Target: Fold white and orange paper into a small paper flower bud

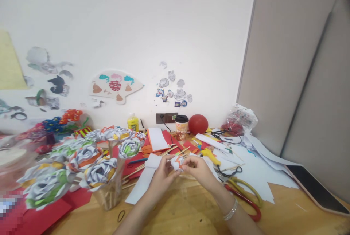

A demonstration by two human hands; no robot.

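Observation:
Both hands meet over the middle of the table around a small white and orange folded paper flower (177,162). My left hand (164,172) grips its left side and underside, thumb toward the front. From the right, the fingertips of my right hand (196,166) pinch its edge. A long white paper strip (141,184) lies under and left of my left hand. Several finished paper flowers (101,171), white with green, orange or yellow edges, stand on sticks in a clear cup (108,195) at the left. Whether a stick is in the held flower is hidden.
Scissors with red and olive handles (246,198) lie right of my right wrist, beside a yellow-handled glue gun (211,156). White sheets (246,162) and a tablet (317,187) are farther right. A lidded paper cup (181,129), red balloon (198,124) and glue bottle (132,122) stand by the wall.

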